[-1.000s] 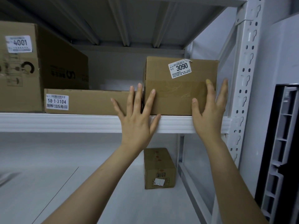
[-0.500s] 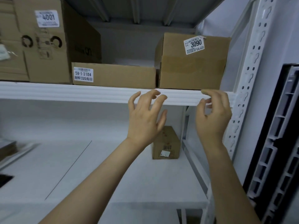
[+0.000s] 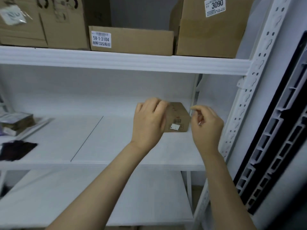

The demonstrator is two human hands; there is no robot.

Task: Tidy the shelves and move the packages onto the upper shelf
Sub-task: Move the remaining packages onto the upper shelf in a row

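A small cardboard package (image 3: 178, 118) with a white label stands at the back right of the middle shelf (image 3: 108, 143). My left hand (image 3: 149, 122) hangs in front of its left side with fingers loosely curled; whether it touches the package is hidden. My right hand (image 3: 206, 127) is just right of the package, a narrow gap between them, fingers loosely curled and holding nothing. On the upper shelf (image 3: 116, 61) stand a box labelled 3090 (image 3: 211, 34), a low flat box labelled 58-1-3104 (image 3: 136, 41) and a large box (image 3: 63, 25).
A stack of flat packets (image 3: 16, 122) and a dark cloth-like item (image 3: 16, 151) lie at the left of the middle shelf. The perforated white upright (image 3: 249, 90) bounds the shelves on the right, with a black-framed panel (image 3: 274, 130) beyond. A lower shelf (image 3: 99, 196) runs beneath.
Both hands left the 3090 box on the upper shelf, curled their fingers and dropped to the small package on the middle shelf. The view tilted downward.
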